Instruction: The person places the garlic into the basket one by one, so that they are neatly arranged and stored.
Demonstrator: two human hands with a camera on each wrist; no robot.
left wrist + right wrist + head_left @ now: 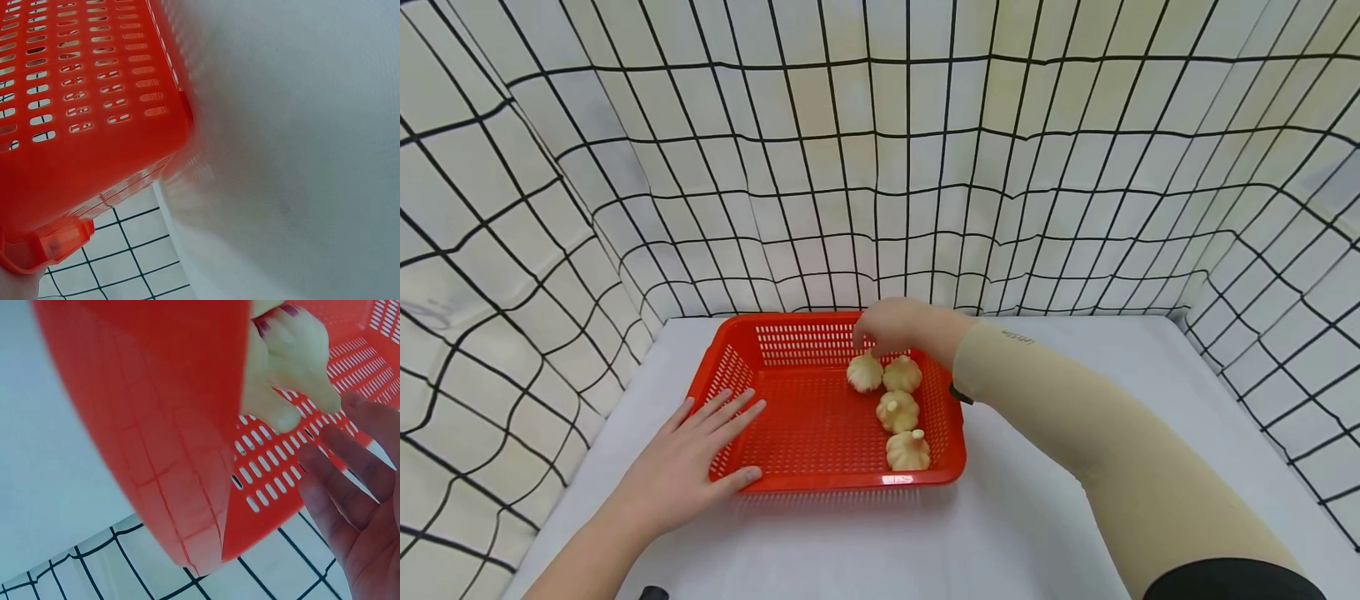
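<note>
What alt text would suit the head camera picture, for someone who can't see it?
A person's right hand reaches to one of four pale garlic bulbs in the right half of a red basket. The left hand, spread open, lies at the basket's left front corner; black netting rises behind the white tabletop.

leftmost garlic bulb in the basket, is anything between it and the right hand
Nothing visible: the right hand is over the far side of the red basket, its fingertips right by the stem of the leftmost garlic bulb. The neighbouring bulb sits to the right, not in between.
</note>
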